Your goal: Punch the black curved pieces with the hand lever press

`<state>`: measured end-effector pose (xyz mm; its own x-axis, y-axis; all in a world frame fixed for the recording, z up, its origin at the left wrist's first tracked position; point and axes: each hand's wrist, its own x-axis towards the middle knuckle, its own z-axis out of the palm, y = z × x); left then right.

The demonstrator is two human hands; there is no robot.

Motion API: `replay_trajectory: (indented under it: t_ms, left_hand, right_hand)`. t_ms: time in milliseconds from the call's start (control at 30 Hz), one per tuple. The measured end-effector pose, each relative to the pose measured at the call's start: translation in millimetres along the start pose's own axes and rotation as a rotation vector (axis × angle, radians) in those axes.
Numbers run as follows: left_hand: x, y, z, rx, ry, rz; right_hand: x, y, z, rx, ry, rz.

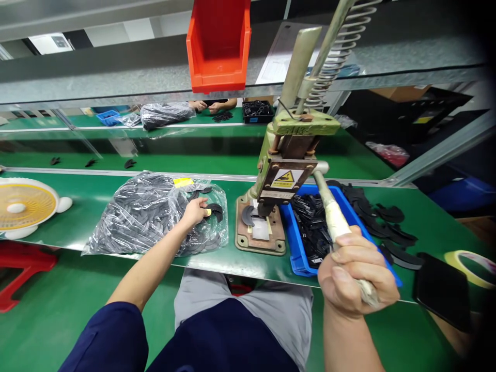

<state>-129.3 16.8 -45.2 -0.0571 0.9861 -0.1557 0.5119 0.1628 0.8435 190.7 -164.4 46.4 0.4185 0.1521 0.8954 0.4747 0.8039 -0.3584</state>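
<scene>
At the press's (287, 168) four o'clock, the right grip (357, 271) clasps the lever (335, 219), probably for leverage, while at nine the left grip (194, 211) pinches a piece (217, 210) over the handily near bag (134, 217).

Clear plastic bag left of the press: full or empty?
Well filled: the clear plastic bag bulges with dark curved parts, visible through its film.

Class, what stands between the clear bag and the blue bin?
In the head view, the green press stands between the clear bag and the blue bin, a dark curved piece on its base.
</scene>
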Motion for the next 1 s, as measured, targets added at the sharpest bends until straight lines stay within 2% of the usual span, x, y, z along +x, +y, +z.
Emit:
replay_trajectory:
  t_ms: [100,167,267,333,400,533,600,800,1000]
  left_hand:
    - [-7.7,5.3,-6.6,0.152,-0.048,0.078]
    - [-15.8,10.7,-8.5,0.214,-0.105,0.18]
    - [-27.6,16.6,-6.5,0.196,-0.136,0.352]
    - [-33.5,18.5,-2.5,0.116,-0.115,0.404]
    - [-38.1,19.5,2.3,0.009,-0.116,0.37]
    - [-47.3,24.8,9.1,-0.249,-0.296,0.126]
    - [-52.8,30.4,9.8,-0.352,-0.333,0.069]
    - [-63.2,50.2,13.3,-0.513,-0.347,0.057]
    - [-60.7,71.4,39.7,-0.443,-0.276,0.077]
  right_hand:
    - [-0.1,1.1,-0.4,0.01,-0.003,-0.019]
    - [-0.2,1.1,-0.7,0.012,-0.011,-0.015]
    - [-0.7,-0.2,-0.9,0.021,-0.024,0.0]
    - [-1.0,-1.4,-0.6,0.032,-0.024,0.008]
    - [-1.3,-2.3,-0.3,0.04,-0.023,0.016]
    - [-1.9,-2.8,-0.6,0.033,-0.034,0.024]
    - [-2.1,-2.8,-1.6,0.032,-0.044,0.021]
    - [-2.0,-2.3,-5.8,0.024,-0.098,0.029]
    - [-1.5,-2.9,-9.5,0.021,-0.128,0.028]
